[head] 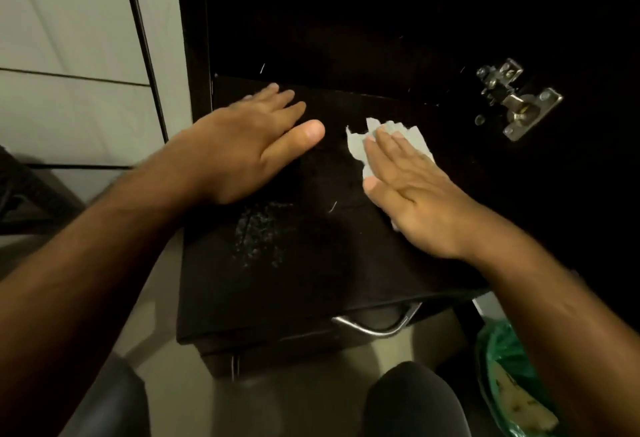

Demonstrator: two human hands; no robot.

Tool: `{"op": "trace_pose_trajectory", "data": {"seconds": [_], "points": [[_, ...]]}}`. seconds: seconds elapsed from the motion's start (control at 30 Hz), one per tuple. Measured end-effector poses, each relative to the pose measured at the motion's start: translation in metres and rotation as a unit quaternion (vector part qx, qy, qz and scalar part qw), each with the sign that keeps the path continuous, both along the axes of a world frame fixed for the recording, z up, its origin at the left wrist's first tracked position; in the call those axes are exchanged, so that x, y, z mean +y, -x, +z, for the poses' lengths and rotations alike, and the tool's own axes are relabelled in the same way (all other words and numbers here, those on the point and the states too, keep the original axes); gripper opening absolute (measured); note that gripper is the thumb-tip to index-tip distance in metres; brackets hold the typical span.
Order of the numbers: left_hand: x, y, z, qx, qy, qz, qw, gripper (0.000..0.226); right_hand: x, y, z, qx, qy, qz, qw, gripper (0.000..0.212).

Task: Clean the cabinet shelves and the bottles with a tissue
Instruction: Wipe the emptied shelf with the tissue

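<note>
A dark cabinet shelf (311, 280) fills the middle of the head view. My right hand (415, 190) lies flat with straight fingers and presses a pale tissue (356, 143) onto the shelf's right half. My left hand (249, 145) rests flat on the shelf's left half, fingers spread toward the back. A patch of pale dust specks (259, 235) lies on the shelf in front of my left hand. No bottles are in view.
The open cabinet door with a metal hinge (516, 100) stands at the right. A metal handle (377, 324) sits below the shelf's front edge. A green plastic bag (509, 381) lies on the floor at lower right. A light wall (69, 55) is at the left.
</note>
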State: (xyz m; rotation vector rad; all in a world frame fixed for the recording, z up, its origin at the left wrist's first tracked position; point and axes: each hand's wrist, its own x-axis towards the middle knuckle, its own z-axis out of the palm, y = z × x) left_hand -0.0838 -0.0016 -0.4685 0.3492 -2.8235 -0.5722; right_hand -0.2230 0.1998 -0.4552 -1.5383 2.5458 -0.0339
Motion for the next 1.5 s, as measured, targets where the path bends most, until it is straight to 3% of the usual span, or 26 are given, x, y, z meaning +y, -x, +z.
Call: {"op": "trace_pose_trajectory", "data": {"seconds": [0.1, 0.23, 0.33, 0.4, 0.57, 0.77, 0.97, 1.17, 1.27, 1.4, 1.5], "points": [[0.0, -0.002, 0.003, -0.036, 0.004, -0.007, 0.999, 0.105, 0.036, -0.042, 0.005, 0.003, -0.025, 0.039, 0.999, 0.064], [-0.001, -0.003, 0.006, -0.08, 0.017, -0.009, 0.997, 0.11, 0.053, -0.024, 0.016, -0.03, -0.079, -0.05, 0.995, 0.065], [-0.001, -0.002, 0.008, -0.083, 0.007, -0.008, 0.996, 0.107, 0.01, -0.007, 0.011, -0.021, -0.042, -0.099, 0.994, 0.066], [-0.001, -0.001, 0.009, -0.078, 0.002, -0.003, 0.997, 0.107, -0.007, -0.022, 0.004, -0.011, -0.012, -0.076, 0.997, 0.065], [-0.003, -0.003, 0.009, -0.039, -0.037, -0.005, 0.999, 0.102, 0.046, -0.067, 0.001, 0.024, -0.012, 0.002, 1.0, 0.059], [0.01, -0.018, 0.012, -0.018, -0.075, 0.015, 0.997, 0.089, 0.009, -0.049, -0.001, 0.024, -0.013, -0.097, 0.995, 0.068], [0.024, -0.063, 0.008, 0.079, -0.092, 0.051, 0.991, 0.083, 0.04, -0.106, -0.004, 0.038, 0.019, 0.026, 0.999, 0.058], [0.026, -0.095, 0.0, 0.126, -0.102, 0.12, 0.979, 0.08, 0.01, -0.061, -0.005, 0.027, -0.006, -0.096, 0.995, 0.066], [0.027, -0.104, 0.001, 0.108, -0.115, 0.119, 0.98, 0.081, -0.021, -0.094, -0.003, 0.025, 0.004, -0.078, 0.997, 0.068], [0.025, -0.113, 0.0, 0.037, -0.104, 0.113, 0.987, 0.086, 0.008, -0.144, 0.0, 0.003, 0.009, 0.011, 1.0, 0.063], [0.023, -0.125, -0.004, -0.036, -0.083, 0.119, 0.989, 0.084, 0.036, -0.131, -0.002, -0.005, 0.005, -0.023, 1.0, 0.062]]}}
